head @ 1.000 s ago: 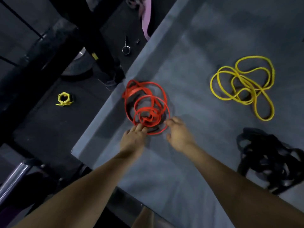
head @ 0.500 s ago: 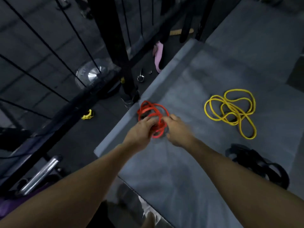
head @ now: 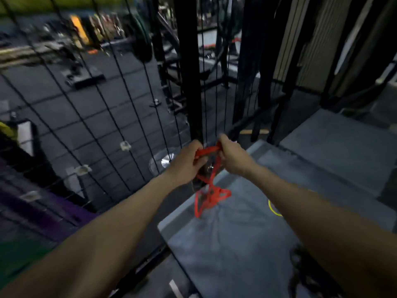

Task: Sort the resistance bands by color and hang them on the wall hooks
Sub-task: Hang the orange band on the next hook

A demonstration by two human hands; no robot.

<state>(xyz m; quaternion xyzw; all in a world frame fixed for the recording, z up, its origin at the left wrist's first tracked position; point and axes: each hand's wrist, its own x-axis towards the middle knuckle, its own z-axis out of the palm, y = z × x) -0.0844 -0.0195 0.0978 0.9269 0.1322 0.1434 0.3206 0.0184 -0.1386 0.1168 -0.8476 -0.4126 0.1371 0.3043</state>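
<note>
The red resistance bands (head: 211,186) are gripped by both the left hand (head: 189,163) and right hand (head: 233,158), dangling, apparently tangled, above the grey platform's (head: 225,244) left edge.

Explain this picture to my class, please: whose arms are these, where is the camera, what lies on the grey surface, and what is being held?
There is no machine here. A person wears a wide-angle camera on the head, looking forward and down, so the two bare arms reaching into the picture are the wearer's own.

Both hands grip a tangle of red resistance bands: the left hand and the right hand each curl round its top, and the rest hangs down over the grey mat.

On the mat, mostly hidden by the right forearm, a bit of a yellow band shows, and dark bands lie near the bottom edge.

Beyond the hands stands a black post with thin black cables. The background is blurred, and I cannot make out the hooks.
</note>
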